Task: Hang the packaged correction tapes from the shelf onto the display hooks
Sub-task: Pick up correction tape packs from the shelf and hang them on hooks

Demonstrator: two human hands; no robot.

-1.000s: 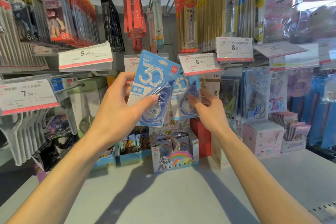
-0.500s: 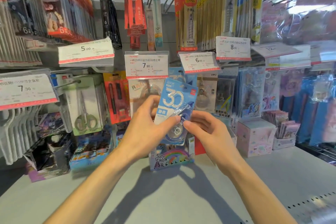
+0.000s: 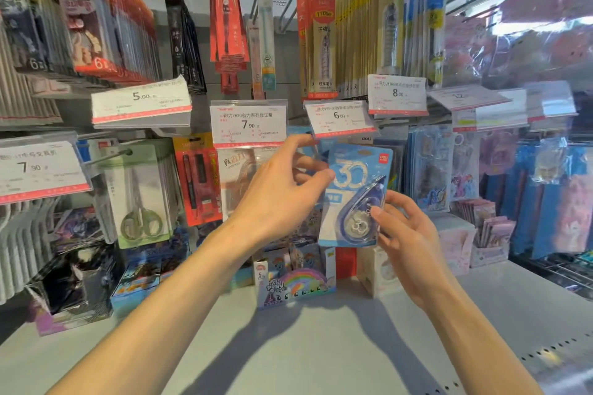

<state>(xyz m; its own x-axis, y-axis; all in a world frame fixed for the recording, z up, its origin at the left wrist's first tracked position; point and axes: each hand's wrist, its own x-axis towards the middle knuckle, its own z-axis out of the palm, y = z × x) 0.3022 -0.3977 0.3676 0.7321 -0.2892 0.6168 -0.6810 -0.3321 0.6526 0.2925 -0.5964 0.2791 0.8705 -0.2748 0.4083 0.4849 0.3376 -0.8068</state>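
Far left, scissors (image 3: 141, 202) hang on their hook, red pen packs (image 3: 199, 179) beside them. The left hand (image 3: 282, 199) is up under the 7.90 tag (image 3: 248, 123), fingers curled, thumb tip touching the upper left edge of the blue tape pack (image 3: 356, 196); whether it truly pinches is hard to tell. The pack hangs upright below the 6.00 tag (image 3: 340, 117). The right hand (image 3: 407, 244) pinches its lower right edge.

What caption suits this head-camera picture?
Two hands lift a blue correction tape pack toward the hooks beneath a 6.00 price tag.
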